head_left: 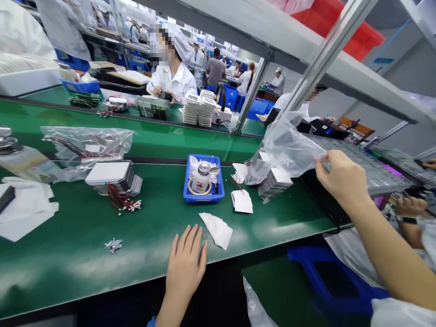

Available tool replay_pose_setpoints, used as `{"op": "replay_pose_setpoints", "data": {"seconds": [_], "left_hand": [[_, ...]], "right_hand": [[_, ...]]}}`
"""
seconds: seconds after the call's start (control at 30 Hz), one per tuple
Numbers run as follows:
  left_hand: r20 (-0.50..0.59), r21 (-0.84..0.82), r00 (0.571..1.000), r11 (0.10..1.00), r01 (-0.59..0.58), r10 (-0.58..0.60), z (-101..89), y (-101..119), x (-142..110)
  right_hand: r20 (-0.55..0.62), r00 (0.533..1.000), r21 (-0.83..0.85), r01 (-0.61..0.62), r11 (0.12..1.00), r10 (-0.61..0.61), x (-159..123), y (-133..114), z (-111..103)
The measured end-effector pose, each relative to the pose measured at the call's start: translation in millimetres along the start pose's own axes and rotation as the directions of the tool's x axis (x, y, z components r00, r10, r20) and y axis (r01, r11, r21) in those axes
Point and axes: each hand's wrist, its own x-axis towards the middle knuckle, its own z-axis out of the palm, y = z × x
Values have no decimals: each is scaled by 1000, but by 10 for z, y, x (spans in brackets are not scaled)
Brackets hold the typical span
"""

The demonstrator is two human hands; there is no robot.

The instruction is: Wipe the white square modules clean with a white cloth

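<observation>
Over the green workbench, the right hand pinches a clear plastic bag; the left hand is spread, holding nothing.

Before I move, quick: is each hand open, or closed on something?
Left hand: open, palm down, at the near edge of the green table.
Right hand: closed, pinching the clear plastic bag.

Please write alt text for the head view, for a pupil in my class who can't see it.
A person's right hand pinches a clear bag at the right of a green bench; the left hand lies palm down near the front edge. Beyond the left hand are a blue tray holding a bottle and, to its left, a stack with red wires.
</observation>
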Motion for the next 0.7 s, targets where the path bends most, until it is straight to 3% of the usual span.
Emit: {"op": "replay_pose_setpoints", "data": {"seconds": [0.1, 0.23, 0.33, 0.43, 0.57, 0.7], "left_hand": [[-7, 2, 1000, 1000, -11, 11, -7, -2, 17], [-18, 2, 999, 1000, -26, 26, -1, -11, 27], [-21, 0, 999, 1000, -30, 30, 9, -13, 22], [-11, 8, 1000, 1000, -17, 17, 5, -12, 16], [-10, 21, 1000, 999, -29, 29, -6, -13, 12], [-10, 27, 999, 999, -33, 34, -4, -10, 14]], "right_hand": [[90, 994, -206, -47, 978, 66, -148, 51, -122], [225, 959, -324, -91, 942, 170, -355, -83, -408], [405, 891, -316, -72, 946, 203, -502, -229, -558], [531, 827, -276, -37, 960, 184, -537, -298, -542], [596, 775, -292, -37, 956, 211, -575, -309, -550], [663, 732, -275, 39, 961, 160, -875, -346, -816]]}}
